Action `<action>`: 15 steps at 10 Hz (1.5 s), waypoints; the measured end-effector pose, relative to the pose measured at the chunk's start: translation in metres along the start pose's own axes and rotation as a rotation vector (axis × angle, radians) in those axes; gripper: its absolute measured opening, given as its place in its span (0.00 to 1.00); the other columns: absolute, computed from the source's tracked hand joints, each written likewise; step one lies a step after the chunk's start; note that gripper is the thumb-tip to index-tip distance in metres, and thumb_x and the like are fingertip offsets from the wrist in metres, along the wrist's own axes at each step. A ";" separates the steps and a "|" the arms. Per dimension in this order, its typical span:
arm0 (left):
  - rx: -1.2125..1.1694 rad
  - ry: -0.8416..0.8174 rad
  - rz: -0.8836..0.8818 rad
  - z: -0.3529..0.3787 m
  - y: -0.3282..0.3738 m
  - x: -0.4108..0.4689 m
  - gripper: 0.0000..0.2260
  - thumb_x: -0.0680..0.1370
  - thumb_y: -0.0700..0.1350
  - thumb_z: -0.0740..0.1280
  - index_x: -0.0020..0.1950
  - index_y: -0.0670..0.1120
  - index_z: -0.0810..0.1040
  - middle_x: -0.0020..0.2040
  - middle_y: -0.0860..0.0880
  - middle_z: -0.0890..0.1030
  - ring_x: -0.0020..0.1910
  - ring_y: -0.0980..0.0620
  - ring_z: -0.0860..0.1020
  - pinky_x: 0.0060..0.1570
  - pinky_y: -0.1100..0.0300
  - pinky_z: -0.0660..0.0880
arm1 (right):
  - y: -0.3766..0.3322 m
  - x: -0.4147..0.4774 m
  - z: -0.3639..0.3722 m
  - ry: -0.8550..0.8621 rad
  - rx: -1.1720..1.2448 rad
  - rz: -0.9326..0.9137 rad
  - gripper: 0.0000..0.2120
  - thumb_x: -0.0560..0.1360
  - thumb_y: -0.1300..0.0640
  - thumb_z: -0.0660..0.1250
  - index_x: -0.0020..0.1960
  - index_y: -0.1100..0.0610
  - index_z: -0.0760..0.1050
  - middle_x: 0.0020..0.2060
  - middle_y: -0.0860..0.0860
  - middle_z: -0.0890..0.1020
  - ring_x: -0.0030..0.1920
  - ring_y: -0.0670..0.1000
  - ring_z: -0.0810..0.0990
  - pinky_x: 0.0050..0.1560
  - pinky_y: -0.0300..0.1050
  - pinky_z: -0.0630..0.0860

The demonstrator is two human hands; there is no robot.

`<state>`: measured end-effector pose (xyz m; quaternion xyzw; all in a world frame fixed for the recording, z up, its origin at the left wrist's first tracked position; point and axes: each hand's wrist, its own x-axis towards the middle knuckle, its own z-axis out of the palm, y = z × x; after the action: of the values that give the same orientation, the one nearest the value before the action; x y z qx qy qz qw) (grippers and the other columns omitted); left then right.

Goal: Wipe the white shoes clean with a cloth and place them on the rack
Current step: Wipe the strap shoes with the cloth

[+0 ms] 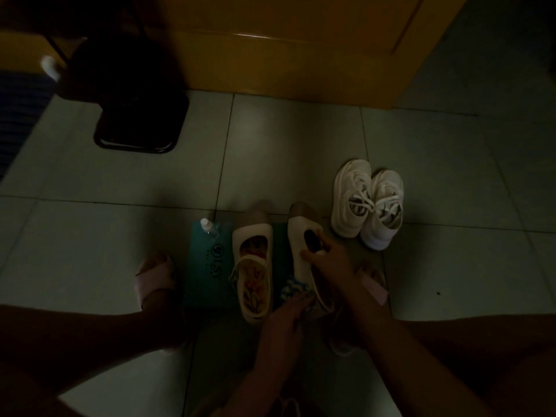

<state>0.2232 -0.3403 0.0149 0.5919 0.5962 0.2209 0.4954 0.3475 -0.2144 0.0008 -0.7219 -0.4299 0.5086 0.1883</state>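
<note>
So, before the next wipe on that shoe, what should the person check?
1. Shoe steadied: right hand grips the strap shoe at its opening. Ok.
2. Cloth ready: left hand holds the blue-and-white cloth at that shoe's heel. Ok.
3. Second strap shoe close by, on the teal box. Ok.
4. White sneakers racked: they stand on the floor. Not ok.
5. Rack in view: too dark. Cannot tell.
6. Held shoe clean: too dim. Cannot tell.
</note>
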 end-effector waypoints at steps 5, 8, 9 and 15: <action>-0.300 0.147 -0.305 -0.020 0.014 0.001 0.10 0.80 0.47 0.60 0.59 0.51 0.77 0.54 0.52 0.79 0.54 0.55 0.77 0.53 0.59 0.76 | -0.018 -0.007 0.011 0.001 -0.032 0.001 0.36 0.72 0.59 0.70 0.75 0.58 0.56 0.72 0.57 0.65 0.69 0.57 0.68 0.59 0.44 0.69; -0.342 0.359 -0.177 -0.061 0.032 0.031 0.10 0.79 0.43 0.62 0.59 0.45 0.77 0.52 0.49 0.77 0.51 0.53 0.76 0.47 0.64 0.74 | -0.029 -0.019 0.012 -0.047 0.062 0.041 0.34 0.76 0.52 0.65 0.75 0.58 0.53 0.74 0.57 0.60 0.72 0.57 0.63 0.65 0.46 0.66; -0.351 0.332 -0.153 -0.059 0.036 0.036 0.11 0.79 0.45 0.63 0.59 0.46 0.78 0.52 0.50 0.78 0.50 0.54 0.77 0.48 0.62 0.76 | -0.025 -0.029 -0.005 0.113 0.123 -0.029 0.21 0.79 0.56 0.60 0.69 0.63 0.66 0.66 0.60 0.72 0.66 0.58 0.70 0.55 0.33 0.68; 0.187 0.125 -0.292 -0.029 0.041 0.054 0.17 0.78 0.49 0.63 0.65 0.45 0.70 0.61 0.44 0.75 0.57 0.47 0.75 0.55 0.56 0.73 | 0.020 -0.046 -0.029 0.456 0.416 -0.006 0.10 0.74 0.63 0.67 0.55 0.63 0.77 0.52 0.64 0.80 0.55 0.63 0.78 0.59 0.58 0.74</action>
<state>0.2287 -0.2721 0.0442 0.5277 0.7232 0.1268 0.4272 0.3769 -0.2583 0.0251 -0.7621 -0.2654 0.4100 0.4251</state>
